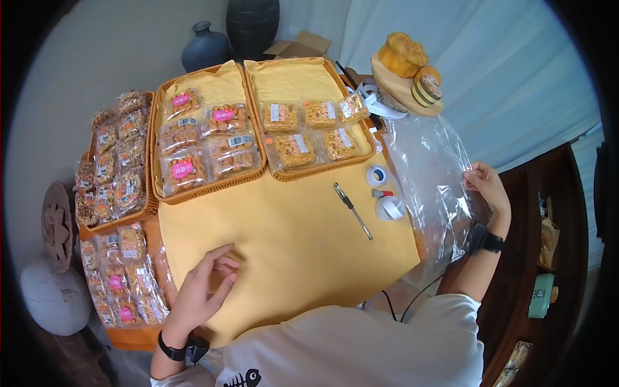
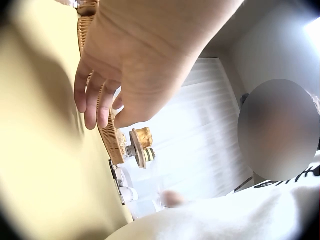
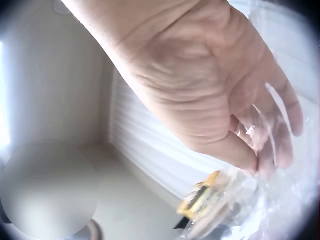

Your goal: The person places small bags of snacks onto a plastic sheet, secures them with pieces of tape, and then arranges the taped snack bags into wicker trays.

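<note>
My right hand (image 1: 488,186) pinches the edge of a large clear plastic bag (image 1: 433,174) at the table's right side. In the right wrist view the thumb (image 3: 240,152) meets the fingers on the thin film (image 3: 255,200). Over the yellow cloth (image 1: 284,238) hovers my left hand (image 1: 205,287), its fingers loosely bent and holding nothing. A black pen (image 1: 353,211) lies on the cloth between the hands. Beside the bag are a roll of tape (image 1: 376,175), a small red-and-grey item (image 1: 382,193) and a white roll (image 1: 390,208).
Wicker baskets (image 1: 209,187) of packaged snacks line the back, with another basket (image 1: 122,222) at left. More snack packs (image 1: 122,277) lie in front of that one. A round wooden stand (image 1: 393,87) bears bread-like items at back right. Dark shelves (image 1: 529,258) stand on the right.
</note>
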Available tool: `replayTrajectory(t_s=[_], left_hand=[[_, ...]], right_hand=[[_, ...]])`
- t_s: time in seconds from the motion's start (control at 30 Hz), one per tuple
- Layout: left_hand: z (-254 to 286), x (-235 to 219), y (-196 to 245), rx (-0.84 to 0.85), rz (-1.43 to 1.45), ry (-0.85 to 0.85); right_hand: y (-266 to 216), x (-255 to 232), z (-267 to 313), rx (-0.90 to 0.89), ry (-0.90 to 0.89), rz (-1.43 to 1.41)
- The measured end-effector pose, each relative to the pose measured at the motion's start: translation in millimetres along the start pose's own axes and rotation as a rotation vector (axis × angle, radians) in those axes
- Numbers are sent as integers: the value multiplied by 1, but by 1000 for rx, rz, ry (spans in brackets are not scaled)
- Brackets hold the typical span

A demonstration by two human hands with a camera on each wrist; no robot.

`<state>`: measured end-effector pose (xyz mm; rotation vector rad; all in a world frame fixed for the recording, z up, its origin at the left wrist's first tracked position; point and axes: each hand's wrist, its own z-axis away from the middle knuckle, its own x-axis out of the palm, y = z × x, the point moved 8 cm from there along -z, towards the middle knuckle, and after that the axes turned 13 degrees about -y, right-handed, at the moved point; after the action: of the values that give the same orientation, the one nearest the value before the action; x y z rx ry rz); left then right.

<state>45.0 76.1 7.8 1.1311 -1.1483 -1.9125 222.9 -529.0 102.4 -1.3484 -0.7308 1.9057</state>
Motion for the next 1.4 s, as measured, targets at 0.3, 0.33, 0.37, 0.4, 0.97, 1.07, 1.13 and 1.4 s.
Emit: replayTrajectory(t_s=[0.3,0.33,0.37,0.4,0.97,1.07,1.13,1.4], left_hand=[[-6,0,-11,16,-11,5],[-6,0,-10,6,-15,10],[-6,0,-10,-5,-17,16],[-5,0,-10,-10,-18,32],[97,-77,-57,-457,-829,781],[100,-73,-57,-456,-839,812],[103,-77,-53,-457,-831,872],[95,-77,-55,-577,-1027,819]], right_hand=[[112,-85,-120,-54,297,539],[108,-84,-129,-126,425,680],[92,-76,-131,-199,554,821],[88,-68,-139,-216,522,764],[103,72,-211,100,185,892],[91,64,-205,76,164,796],[83,51,-200,-3,171,762],[32,24,-145,-171,232,642]])
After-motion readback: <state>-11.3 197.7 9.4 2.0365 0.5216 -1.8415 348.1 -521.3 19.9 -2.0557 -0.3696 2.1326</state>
